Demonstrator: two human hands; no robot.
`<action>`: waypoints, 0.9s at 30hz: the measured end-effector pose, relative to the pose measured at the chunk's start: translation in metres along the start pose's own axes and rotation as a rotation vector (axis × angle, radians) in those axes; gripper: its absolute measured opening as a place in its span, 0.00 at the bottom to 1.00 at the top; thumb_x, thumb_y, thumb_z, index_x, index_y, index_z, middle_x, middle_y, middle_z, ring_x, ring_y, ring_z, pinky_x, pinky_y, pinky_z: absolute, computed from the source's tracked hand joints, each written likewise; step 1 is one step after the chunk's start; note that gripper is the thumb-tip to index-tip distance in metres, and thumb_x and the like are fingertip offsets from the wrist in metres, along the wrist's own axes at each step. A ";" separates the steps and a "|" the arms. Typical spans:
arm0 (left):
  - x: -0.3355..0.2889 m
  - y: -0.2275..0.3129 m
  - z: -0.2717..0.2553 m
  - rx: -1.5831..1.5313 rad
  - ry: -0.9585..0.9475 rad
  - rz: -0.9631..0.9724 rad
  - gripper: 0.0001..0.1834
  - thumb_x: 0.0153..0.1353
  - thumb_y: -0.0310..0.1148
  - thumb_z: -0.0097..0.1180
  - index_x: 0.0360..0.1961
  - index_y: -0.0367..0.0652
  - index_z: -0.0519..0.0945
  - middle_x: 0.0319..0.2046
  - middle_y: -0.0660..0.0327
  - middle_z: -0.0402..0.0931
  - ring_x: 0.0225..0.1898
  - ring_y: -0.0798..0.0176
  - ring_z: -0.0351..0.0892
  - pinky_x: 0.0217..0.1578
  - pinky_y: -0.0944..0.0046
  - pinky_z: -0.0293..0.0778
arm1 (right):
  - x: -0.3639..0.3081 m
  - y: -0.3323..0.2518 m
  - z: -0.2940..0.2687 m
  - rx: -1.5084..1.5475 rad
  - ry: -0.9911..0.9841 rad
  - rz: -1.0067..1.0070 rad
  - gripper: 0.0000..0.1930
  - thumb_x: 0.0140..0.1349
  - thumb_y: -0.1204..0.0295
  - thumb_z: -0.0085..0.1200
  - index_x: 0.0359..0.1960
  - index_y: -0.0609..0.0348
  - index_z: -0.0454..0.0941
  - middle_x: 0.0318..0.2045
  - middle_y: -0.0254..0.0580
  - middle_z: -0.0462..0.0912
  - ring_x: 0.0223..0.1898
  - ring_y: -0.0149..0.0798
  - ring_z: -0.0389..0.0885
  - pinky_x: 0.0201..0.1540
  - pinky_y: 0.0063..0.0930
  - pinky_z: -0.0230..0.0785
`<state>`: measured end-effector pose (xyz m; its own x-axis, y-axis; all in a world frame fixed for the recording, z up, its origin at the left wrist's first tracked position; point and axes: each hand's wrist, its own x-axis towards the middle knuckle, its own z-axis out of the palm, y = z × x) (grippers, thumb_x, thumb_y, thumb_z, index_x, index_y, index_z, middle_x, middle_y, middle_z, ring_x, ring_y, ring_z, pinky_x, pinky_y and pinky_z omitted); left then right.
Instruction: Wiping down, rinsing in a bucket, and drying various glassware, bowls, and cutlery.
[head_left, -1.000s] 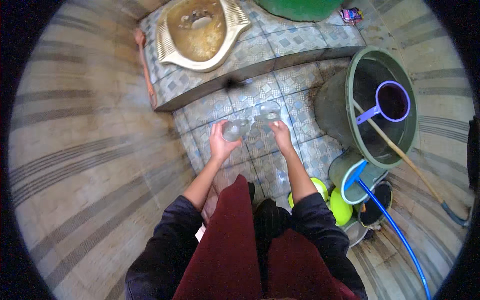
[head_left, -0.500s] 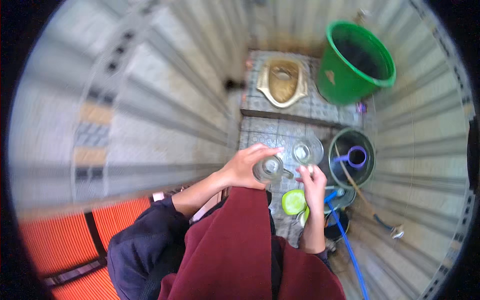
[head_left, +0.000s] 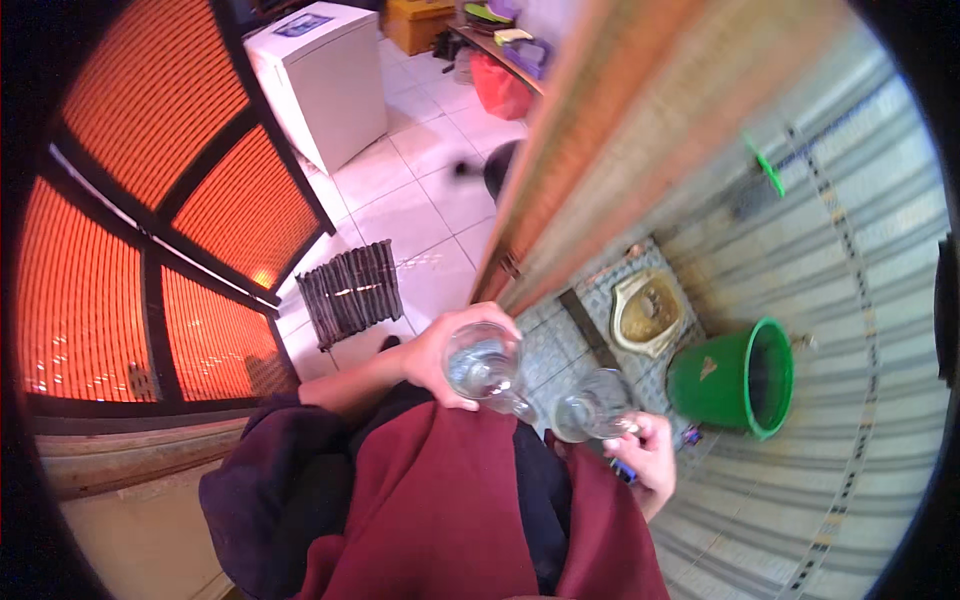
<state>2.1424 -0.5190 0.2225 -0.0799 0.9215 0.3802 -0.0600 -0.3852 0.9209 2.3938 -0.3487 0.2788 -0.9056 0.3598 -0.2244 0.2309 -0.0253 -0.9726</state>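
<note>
My left hand [head_left: 432,358] is wrapped round the body of a clear glass mug [head_left: 484,362], whose handle points toward the right. Pinched by its handle in my right hand [head_left: 652,462] is a second clear glass mug [head_left: 590,402], tilted to the left. The two mugs hang side by side in front of my dark red garment [head_left: 450,500], with a small gap between them.
A wooden door frame [head_left: 590,140] divides the tiled toilet room on the right from a pale-tiled room ahead. A squat toilet [head_left: 645,312] and green bucket [head_left: 715,378] stand right. Leftward are orange slatted door panels [head_left: 220,235], a dark mat [head_left: 350,293] and a white appliance [head_left: 325,85].
My view has turned left from the toilet room toward the doorway and outer room. Both mugs have come along in my hands. The tub with the purple dipper has left view.
</note>
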 end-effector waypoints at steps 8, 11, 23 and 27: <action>-0.090 0.013 -0.128 -0.162 0.418 0.099 0.42 0.26 0.29 0.68 0.46 0.41 0.58 0.43 0.54 0.65 0.48 0.61 0.65 0.48 0.60 0.61 | 0.181 -0.021 0.129 -0.045 -0.220 0.068 0.16 0.51 0.71 0.54 0.13 0.54 0.59 0.13 0.23 0.63 0.17 0.17 0.61 0.19 0.13 0.55; -0.106 0.027 -0.178 -0.093 0.515 0.011 0.39 0.27 0.26 0.65 0.45 0.42 0.58 0.40 0.57 0.68 0.45 0.64 0.67 0.46 0.64 0.63 | 0.243 -0.034 0.165 0.002 -0.195 0.103 0.12 0.56 0.68 0.47 0.17 0.56 0.63 0.15 0.25 0.64 0.19 0.19 0.63 0.21 0.15 0.58; -0.023 -0.040 -0.357 0.090 0.545 -0.397 0.32 0.31 0.25 0.62 0.43 0.38 0.65 0.34 0.60 0.70 0.34 0.71 0.71 0.35 0.71 0.68 | 0.391 0.059 0.156 0.058 0.441 0.241 0.15 0.59 0.60 0.36 0.22 0.55 0.67 0.18 0.29 0.65 0.15 0.22 0.60 0.16 0.20 0.66; 0.058 -0.083 -0.403 0.231 0.381 -0.637 0.31 0.32 0.32 0.62 0.42 0.36 0.66 0.31 0.59 0.73 0.31 0.68 0.73 0.33 0.71 0.69 | 0.400 0.093 0.134 0.118 0.679 0.379 0.16 0.59 0.57 0.37 0.22 0.55 0.68 0.17 0.29 0.66 0.16 0.24 0.62 0.15 0.20 0.62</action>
<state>1.7418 -0.4540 0.1330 -0.4389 0.8642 -0.2459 -0.0040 0.2718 0.9623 2.0053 -0.3315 0.0909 -0.3483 0.7969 -0.4936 0.4067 -0.3459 -0.8455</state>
